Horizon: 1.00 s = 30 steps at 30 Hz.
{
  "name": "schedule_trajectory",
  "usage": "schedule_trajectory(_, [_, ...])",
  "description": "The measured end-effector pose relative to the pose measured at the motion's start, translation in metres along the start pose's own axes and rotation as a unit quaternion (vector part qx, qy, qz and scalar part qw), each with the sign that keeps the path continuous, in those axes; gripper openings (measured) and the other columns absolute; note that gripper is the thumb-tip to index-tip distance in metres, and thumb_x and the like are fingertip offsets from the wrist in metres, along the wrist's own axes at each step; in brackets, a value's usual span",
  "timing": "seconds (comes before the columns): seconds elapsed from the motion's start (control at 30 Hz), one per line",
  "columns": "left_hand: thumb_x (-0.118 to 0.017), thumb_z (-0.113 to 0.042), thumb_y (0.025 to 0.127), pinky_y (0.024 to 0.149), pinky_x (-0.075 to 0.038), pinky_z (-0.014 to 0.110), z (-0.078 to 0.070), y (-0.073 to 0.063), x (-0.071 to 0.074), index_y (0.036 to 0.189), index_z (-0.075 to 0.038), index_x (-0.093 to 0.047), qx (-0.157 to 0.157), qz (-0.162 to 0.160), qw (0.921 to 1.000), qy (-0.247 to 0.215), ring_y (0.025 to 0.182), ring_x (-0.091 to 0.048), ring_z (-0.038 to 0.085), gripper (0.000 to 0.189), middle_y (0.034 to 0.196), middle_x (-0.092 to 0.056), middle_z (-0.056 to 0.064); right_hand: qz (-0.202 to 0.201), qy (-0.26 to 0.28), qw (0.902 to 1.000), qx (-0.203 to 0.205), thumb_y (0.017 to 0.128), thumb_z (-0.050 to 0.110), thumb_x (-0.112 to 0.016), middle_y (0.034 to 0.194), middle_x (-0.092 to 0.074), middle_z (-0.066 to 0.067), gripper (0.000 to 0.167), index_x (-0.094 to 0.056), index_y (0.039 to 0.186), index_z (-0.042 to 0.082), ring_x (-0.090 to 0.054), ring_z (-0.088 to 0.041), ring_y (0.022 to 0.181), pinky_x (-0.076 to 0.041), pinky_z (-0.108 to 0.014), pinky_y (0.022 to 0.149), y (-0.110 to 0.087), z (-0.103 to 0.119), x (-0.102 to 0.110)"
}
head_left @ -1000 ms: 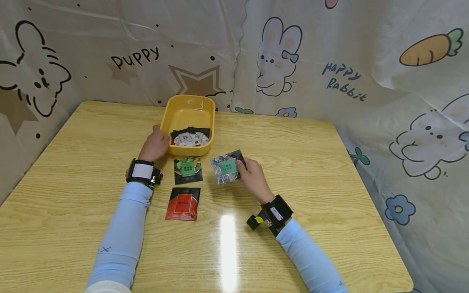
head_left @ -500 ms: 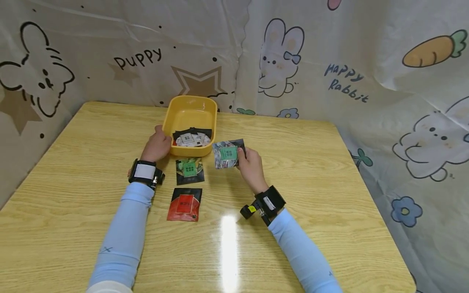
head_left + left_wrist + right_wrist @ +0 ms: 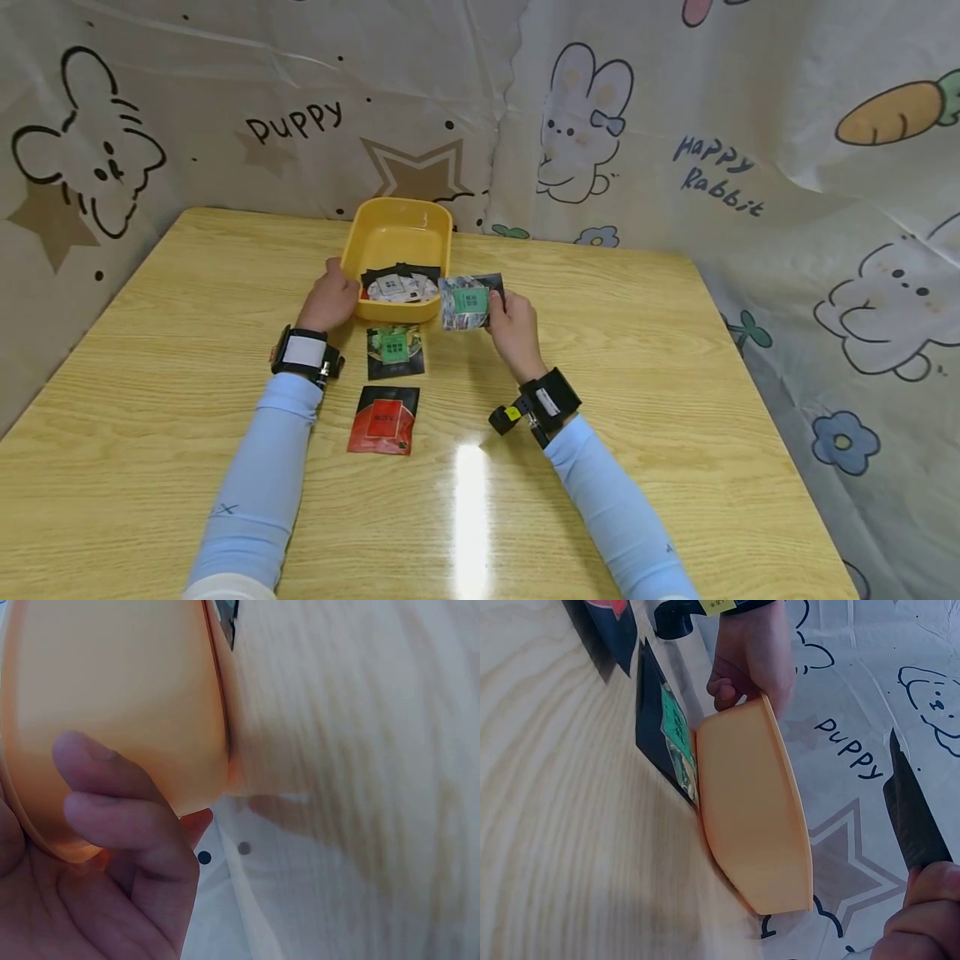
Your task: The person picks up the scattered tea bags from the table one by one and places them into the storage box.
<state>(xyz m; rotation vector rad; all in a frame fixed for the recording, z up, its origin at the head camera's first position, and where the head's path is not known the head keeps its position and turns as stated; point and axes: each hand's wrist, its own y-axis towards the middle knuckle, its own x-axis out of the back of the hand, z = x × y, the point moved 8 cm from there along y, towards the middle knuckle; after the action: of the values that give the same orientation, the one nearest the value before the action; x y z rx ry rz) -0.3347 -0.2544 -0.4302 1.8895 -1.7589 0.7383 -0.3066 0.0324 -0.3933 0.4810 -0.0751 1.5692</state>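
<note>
In the head view my left hand (image 3: pixel 328 298) grips the left side of a yellow plastic bin (image 3: pixel 397 312). The left wrist view shows its fingers (image 3: pixel 127 825) bent against the bin's outer wall, close to the rim. My right hand (image 3: pixel 516 329) pinches a flat packet (image 3: pixel 456 303) with a green label between thumb and fingers. That packet is raised above the table beside the bin's front right corner; the right wrist view catches it edge-on as a dark sachet (image 3: pixel 915 817). Several dark-and-white packets (image 3: pixel 397 286) lie inside the bin at its near end.
A black packet (image 3: pixel 395 352) with a green label lies flat just in front of the bin. Nearer to me lies a red and black packet (image 3: pixel 383 421). The wooden table (image 3: pixel 637 350) ends at a printed cloth backdrop (image 3: pixel 300 75) close behind the bin.
My right hand has moved forward with the packet, up to the bin's right front corner, and the packet has turned more level. The left hand keeps its grip. The head view has shifted slightly.
</note>
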Motion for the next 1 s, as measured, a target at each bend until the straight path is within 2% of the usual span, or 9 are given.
schedule_trajectory(0.3, [-0.030, -0.014, 0.102, 0.080, -0.042, 0.046, 0.000, 0.002, 0.000, 0.145, 0.010, -0.015, 0.006, 0.001, 1.0000, 0.000, 0.096, -0.051, 0.037, 0.052, 0.121, -0.049, 0.031, -0.006, -0.005, 1.0000, -0.005, 0.104, 0.020, -0.043, 0.057, -0.049, -0.002, 0.036, -0.058, 0.075, 0.005, -0.041, -0.013, 0.047, -0.031, -0.025, 0.046, 0.009, 0.002, -0.004])
schedule_trajectory(0.6, [-0.030, -0.015, 0.102, 0.068, -0.042, 0.038, 0.006, 0.003, -0.002, 0.145, 0.010, -0.014, 0.004, 0.002, 1.0000, 0.000, 0.087, -0.053, 0.036, 0.053, 0.112, -0.050, 0.028, -0.014, 0.007, 0.9997, -0.018, 0.103, 0.020, -0.044, 0.059, -0.051, -0.002, 0.036, -0.060, 0.076, 0.004, -0.044, -0.012, 0.050, -0.032, -0.025, 0.047, 0.015, 0.002, -0.009])
schedule_trajectory(1.0, [-0.029, -0.016, 0.101, 0.066, -0.042, 0.036, 0.002, 0.000, 0.000, 0.144, 0.010, -0.016, 0.004, -0.004, 1.0000, 0.002, 0.083, -0.053, 0.034, 0.052, 0.106, -0.051, 0.026, -0.027, 0.036, 0.9989, -0.017, 0.103, 0.020, -0.044, 0.059, -0.049, -0.002, 0.035, -0.059, 0.075, 0.004, -0.041, -0.011, 0.049, -0.031, -0.024, 0.046, 0.024, 0.008, -0.014])
